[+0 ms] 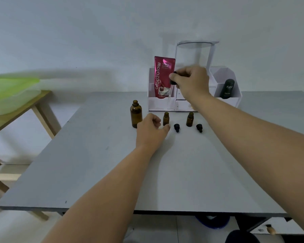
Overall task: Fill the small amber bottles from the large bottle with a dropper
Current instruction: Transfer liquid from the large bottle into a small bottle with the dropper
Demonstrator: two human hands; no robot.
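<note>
The right hand (191, 81) pinches a dropper (171, 88) by its black bulb, raised above the desk (182, 172). The left hand (151, 132), its grip loosely curled on nothing, rests beside a small amber bottle (166, 118).

large bottle (136, 114) base hidden behind left hand (152, 131), dropper (171, 88) glass tube faint, blurred

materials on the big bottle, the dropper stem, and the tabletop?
Large bottle: amber glass or clear brown plastic, glossy; light passes through it. Dropper in the right hand: clear stem, glass or plastic, with a black bulb, likely rubber. Table: matte grey board, probably laminate; flat, no glare, thin square edge.
</note>
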